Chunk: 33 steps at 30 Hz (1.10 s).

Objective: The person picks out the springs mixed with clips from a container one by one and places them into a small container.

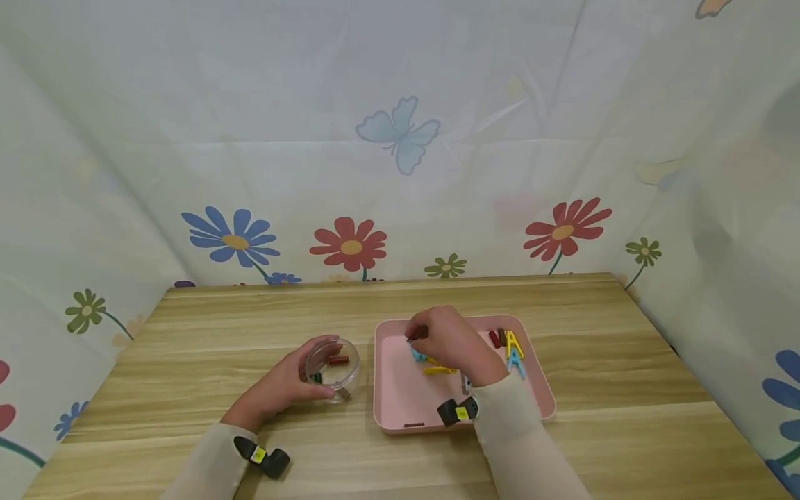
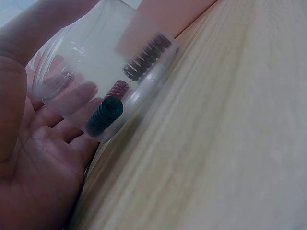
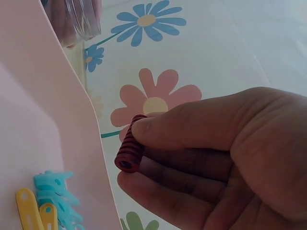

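My left hand (image 1: 284, 380) grips a clear round jar (image 2: 103, 45) that stands on the wooden table, thumb and fingers around its sides. Inside the jar lie a green spring (image 2: 104, 116), a red spring (image 2: 117, 89) and a dark brown spring (image 2: 146, 56). Over the pink tray (image 1: 400, 399), my right hand (image 1: 453, 342) pinches another red spring (image 3: 129, 146) between thumb and fingers. Below that hand, a light blue clip (image 1: 417, 354) and a yellow clip (image 1: 439, 370) lie in the tray.
At the tray's right side lie a red spring (image 1: 494, 339), a brown spring (image 1: 502, 337), a yellow clip (image 1: 514, 344) and a blue clip (image 1: 515, 363). A dark spring (image 1: 414, 425) rests by the tray's near wall. A flower-printed cloth (image 1: 287, 180) hangs behind the table (image 1: 250, 312).
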Available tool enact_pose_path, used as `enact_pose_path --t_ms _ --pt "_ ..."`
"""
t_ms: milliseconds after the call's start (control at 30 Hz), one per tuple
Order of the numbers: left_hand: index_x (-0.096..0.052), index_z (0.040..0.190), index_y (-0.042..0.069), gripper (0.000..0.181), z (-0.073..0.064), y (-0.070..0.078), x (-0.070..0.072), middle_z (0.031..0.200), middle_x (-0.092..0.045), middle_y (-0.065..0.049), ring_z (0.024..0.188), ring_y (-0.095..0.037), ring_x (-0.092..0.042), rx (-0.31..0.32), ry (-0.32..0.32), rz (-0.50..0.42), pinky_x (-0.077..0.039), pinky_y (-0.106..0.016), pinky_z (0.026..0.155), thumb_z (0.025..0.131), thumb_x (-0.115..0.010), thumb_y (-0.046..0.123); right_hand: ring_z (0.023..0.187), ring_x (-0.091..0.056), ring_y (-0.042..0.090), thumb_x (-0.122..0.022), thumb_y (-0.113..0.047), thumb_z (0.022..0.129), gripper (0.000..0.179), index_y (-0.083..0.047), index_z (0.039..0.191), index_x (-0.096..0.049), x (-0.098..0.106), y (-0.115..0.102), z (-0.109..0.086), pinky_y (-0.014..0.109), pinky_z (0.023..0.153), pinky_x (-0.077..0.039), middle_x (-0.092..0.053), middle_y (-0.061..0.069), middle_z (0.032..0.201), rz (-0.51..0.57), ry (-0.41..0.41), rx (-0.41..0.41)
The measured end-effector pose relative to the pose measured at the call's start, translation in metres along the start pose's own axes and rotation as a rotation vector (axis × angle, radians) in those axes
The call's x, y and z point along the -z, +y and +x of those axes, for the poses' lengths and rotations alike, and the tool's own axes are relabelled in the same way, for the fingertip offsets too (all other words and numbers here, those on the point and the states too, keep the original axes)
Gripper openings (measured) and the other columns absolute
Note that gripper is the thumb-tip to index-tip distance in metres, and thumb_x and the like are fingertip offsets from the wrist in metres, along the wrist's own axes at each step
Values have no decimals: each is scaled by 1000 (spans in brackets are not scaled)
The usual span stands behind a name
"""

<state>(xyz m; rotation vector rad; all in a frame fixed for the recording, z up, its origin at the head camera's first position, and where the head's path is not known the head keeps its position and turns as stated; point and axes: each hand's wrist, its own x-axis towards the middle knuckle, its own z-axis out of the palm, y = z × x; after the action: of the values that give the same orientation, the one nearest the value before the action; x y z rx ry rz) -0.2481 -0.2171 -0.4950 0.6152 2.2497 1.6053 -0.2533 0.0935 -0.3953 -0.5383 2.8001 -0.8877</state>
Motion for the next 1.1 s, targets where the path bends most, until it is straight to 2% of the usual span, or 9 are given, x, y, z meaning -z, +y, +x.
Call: enact_pose_path --t_ms 333,633,967,1100 --pt "-35 146 28 79 0 -1 0 152 -40 -3 145 -29 -31 -6 -12 -30 -33 -7 103 81 -79 18 80 -59 13 -69 -13 88 11 -15 98 -72 -4 -5 -1 27 74 -54 -67 -6 89 25 -12 15" --pt "-31 149 19 85 0 -2 0 152 -40 -5 145 -30 -31 -22 -18 -24 -33 -8 103 80 -80 18 78 -59 10 -69 -14 88 11 -14 98 -73 -8 -10 -2 27 74 -53 -68 -6 89 -23 -11 62" --pt "-32 149 22 83 0 -2 0 152 -40 -5 144 -30 -32 -14 -18 -26 -34 -8 103 81 -79 19 74 -59 9 -68 -14 88 9 -15 96 -73 -13 -12 -1 23 65 -51 -69 -6 86 -35 1 113" --pt "-31 149 21 83 0 -2 0 152 -41 -3 143 -28 -34 -9 -16 -8 -36 -21 110 81 -79 20 74 -58 9 -68 -14 88 8 -15 95 -73 -14 -14 -1 23 67 -51 -69 -6 86 -47 8 129"
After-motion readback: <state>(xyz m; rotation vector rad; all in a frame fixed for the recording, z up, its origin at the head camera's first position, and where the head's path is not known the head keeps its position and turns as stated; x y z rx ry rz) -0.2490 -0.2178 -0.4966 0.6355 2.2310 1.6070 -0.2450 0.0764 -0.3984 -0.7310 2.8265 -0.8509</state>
